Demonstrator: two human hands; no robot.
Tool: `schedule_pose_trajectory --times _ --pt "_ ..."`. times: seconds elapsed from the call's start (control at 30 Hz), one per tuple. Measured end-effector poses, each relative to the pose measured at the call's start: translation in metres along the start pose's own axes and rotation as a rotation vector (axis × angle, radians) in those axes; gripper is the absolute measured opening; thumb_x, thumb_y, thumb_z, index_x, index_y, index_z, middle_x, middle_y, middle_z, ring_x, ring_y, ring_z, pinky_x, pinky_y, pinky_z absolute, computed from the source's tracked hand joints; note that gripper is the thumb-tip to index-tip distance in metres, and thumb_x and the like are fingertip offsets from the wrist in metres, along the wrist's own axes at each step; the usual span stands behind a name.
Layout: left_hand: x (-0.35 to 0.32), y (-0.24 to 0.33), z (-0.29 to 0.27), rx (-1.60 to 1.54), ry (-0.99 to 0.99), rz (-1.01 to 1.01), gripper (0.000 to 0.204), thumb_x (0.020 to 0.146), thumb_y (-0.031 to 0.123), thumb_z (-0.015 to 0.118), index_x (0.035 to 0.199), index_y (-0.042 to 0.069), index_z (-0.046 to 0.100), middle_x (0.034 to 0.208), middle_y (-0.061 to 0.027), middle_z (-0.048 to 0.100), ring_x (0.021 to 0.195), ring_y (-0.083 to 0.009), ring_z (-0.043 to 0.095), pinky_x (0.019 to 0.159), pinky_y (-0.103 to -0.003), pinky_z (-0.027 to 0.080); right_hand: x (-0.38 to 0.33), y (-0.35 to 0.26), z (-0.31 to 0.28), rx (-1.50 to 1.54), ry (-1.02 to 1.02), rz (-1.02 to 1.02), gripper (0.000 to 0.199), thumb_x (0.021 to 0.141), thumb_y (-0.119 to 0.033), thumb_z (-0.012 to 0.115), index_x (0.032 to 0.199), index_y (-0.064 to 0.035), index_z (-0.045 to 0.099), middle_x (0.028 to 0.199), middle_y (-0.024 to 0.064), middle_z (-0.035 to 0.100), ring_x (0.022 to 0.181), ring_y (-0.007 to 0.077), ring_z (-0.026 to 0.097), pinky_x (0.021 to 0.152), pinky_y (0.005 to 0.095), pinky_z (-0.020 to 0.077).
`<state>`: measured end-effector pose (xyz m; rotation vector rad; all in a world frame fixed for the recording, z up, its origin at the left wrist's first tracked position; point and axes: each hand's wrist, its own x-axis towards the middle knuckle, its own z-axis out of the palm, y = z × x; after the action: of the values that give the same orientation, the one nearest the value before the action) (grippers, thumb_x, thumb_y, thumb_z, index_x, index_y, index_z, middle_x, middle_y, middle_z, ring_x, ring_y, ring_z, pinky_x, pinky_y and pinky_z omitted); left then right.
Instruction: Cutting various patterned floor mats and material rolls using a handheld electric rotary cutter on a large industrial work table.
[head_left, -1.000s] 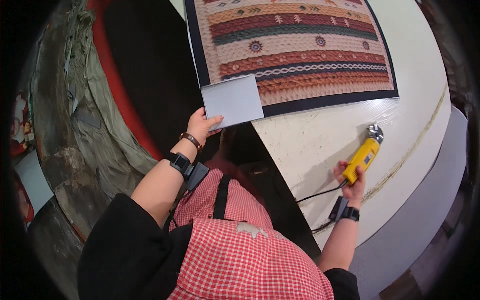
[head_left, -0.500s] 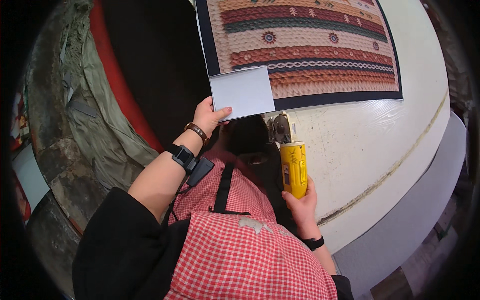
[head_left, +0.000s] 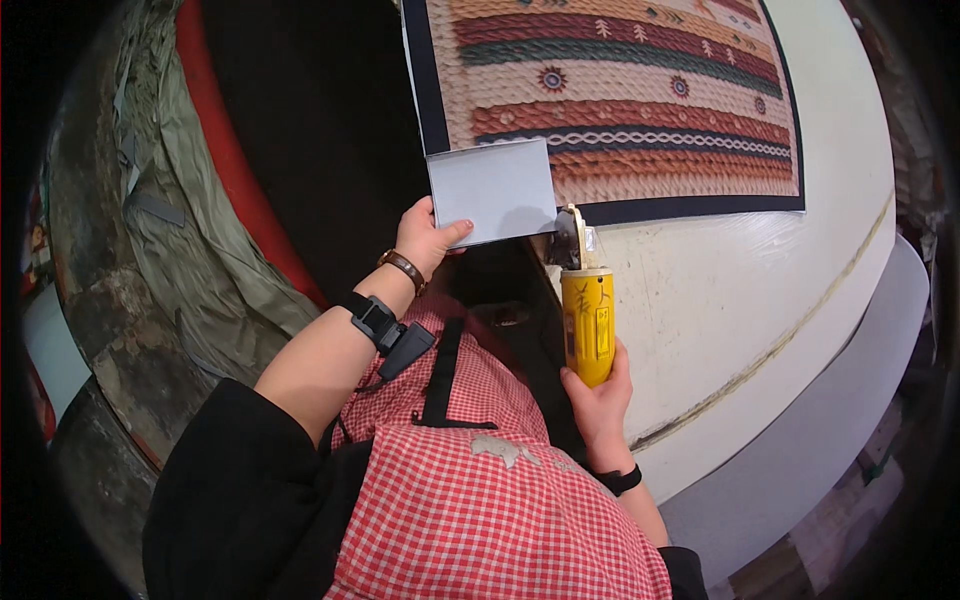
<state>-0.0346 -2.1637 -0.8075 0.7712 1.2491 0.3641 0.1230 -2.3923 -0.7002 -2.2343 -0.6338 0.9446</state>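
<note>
The left hand (head_left: 428, 238) is pinching the folded-back corner (head_left: 493, 190) of the patterned rug (head_left: 620, 95), with the thumb lying across the pale grey underside and the fingers closed behind it, out of sight. That turned-up flap is showing as a plain grey rectangle sitting over the rug's dark border, at the rug's near left corner.

The right hand (head_left: 598, 392) is wrapping tightly around the lower body of a yellow handheld power tool (head_left: 587, 320), fingers clamped together on it. The tool is standing roughly upright in the grip, and its grey metal head (head_left: 568, 240) is reaching up to the near edge of the rug, just beside the flap's lower right corner; whether it is actually touching the fabric is not clear. A yellow label with dark markings is running down the tool's body.

The rug is lying flat on the white tabletop (head_left: 740, 290), striped in red, green, cream and brown bands inside a navy border. To the right of the tool, bare tabletop is stretching to the curved rim. To the left, dark floor and a crumpled olive-green sheet (head_left: 190, 240) are lying beyond the tabletop's edge.
</note>
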Motion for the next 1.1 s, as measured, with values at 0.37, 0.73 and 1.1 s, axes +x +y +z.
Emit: schedule_pose_trajectory --times 0.37,0.73,1.1 --pt "-0.003 0.003 0.0 -0.02 -0.013 0.012 0.032 0.077 0.001 0.067 0.106 0.002 0.053 0.097 -0.0085 0.063 0.083 -0.0171 0.063 0.066 -0.031 0.056 0.029 -0.027 0.014 -0.039 0.028 -0.021 0.06 0.068 -0.012 0.07 0.121 -0.0024 0.046 0.098 0.0187 0.063 0.092 0.0302 0.063 0.08 0.0358 0.0486" --pt "-0.007 0.003 -0.002 -0.008 -0.048 -0.007 0.031 0.078 0.004 0.066 0.108 0.004 0.054 0.098 -0.0062 0.063 0.084 -0.0147 0.062 0.07 -0.029 0.053 0.058 -0.043 0.022 -0.04 0.028 -0.052 0.058 0.068 -0.013 0.07 0.121 -0.0014 0.047 0.099 0.0192 0.063 0.094 0.0312 0.062 0.082 0.0357 0.0475" --pt "-0.002 -0.002 -0.004 -0.058 -0.053 0.052 0.033 0.075 0.002 0.069 0.105 0.002 0.054 0.096 -0.0073 0.064 0.082 -0.0157 0.063 0.067 -0.03 0.055 0.074 -0.052 0.029 -0.021 0.021 -0.046 0.058 0.068 -0.012 0.069 0.12 -0.001 0.047 0.101 0.018 0.062 0.095 0.0291 0.061 0.083 0.0351 0.0468"
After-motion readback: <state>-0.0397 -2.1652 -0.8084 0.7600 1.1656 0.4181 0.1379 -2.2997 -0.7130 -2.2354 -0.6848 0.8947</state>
